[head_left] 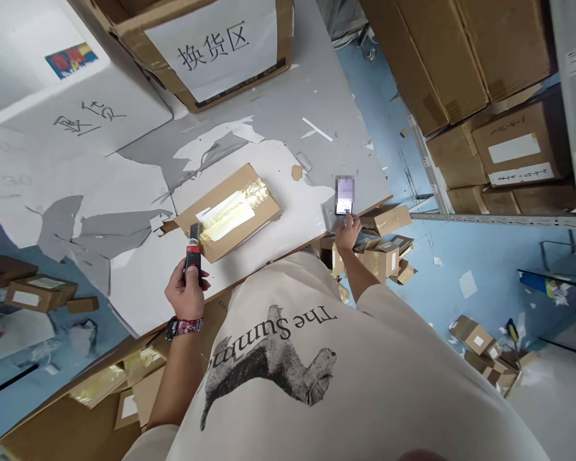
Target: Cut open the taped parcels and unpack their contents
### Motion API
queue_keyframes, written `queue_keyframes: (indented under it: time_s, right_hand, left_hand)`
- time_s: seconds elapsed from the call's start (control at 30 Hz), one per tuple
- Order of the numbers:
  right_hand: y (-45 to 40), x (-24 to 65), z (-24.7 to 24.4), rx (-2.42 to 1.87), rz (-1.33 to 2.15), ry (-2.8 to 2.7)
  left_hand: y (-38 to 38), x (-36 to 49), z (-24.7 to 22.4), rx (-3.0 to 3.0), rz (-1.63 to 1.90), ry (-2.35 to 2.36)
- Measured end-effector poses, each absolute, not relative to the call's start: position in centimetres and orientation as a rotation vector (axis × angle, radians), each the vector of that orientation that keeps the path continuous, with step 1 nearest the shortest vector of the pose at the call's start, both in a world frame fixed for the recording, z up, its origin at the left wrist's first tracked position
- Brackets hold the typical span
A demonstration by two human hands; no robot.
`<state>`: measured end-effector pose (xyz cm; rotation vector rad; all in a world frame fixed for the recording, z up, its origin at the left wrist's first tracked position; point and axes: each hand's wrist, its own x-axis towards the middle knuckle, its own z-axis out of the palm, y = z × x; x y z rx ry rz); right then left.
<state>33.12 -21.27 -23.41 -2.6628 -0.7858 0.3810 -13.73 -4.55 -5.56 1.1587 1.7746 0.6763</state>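
Observation:
My left hand (187,291) is wrapped round a red and black box cutter (192,253), its blade pointing up beside the near left corner of a cardboard box. This flat brown box (264,211) lies on the table, with a white label and shiny yellowish tape across its top. At the table's right edge my right hand (348,234) has a finger at the lower end of a phone (344,194). The phone lies face up with its screen lit. Whether my other right fingers grip anything is hard to see.
The table (336,89) has torn white covering. A labelled carton (221,51) and a white bin (125,105) stand at its back. Boxes are piled below the right edge (381,256) and at lower left (96,390). A shelf (480,221) of cartons stands at right.

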Motion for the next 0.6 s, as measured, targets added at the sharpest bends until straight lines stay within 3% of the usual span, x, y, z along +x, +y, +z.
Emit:
queue_keyframes:
  time_s: [0.6]
  right_hand:
    - [-19.9, 33.1, -22.4, -2.726, 0.379, -0.948]
  left_hand:
    - [-5.0, -14.5, -5.8, 1.146, 0.722, 1.776]
